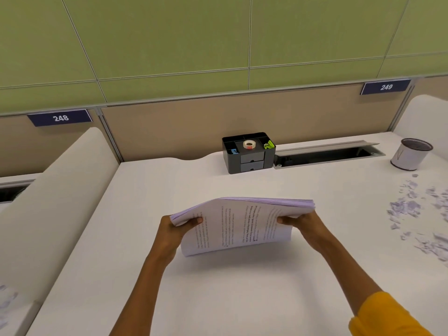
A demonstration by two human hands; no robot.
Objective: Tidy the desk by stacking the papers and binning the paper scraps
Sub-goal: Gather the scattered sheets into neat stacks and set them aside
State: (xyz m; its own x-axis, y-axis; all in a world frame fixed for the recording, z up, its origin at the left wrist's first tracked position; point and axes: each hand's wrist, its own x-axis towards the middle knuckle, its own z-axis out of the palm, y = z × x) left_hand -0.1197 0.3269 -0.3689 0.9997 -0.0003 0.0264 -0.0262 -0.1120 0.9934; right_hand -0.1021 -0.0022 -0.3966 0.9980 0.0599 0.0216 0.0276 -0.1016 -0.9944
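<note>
Stacking step: left hand and right hand both grip the paper stack mid-frame, probably squaring it, next the scraps at right go into the bin.

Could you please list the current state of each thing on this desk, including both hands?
Paper stack: gathered, held up on edge over the desk.
Left hand: grips the stack's left end.
Right hand: grips its right end.
Paper scraps: scattered on the desk, not binned.
Bin: upright.
Desk organiser: drawers closed, tape roll on top.
Cable tray lid: open.
</note>
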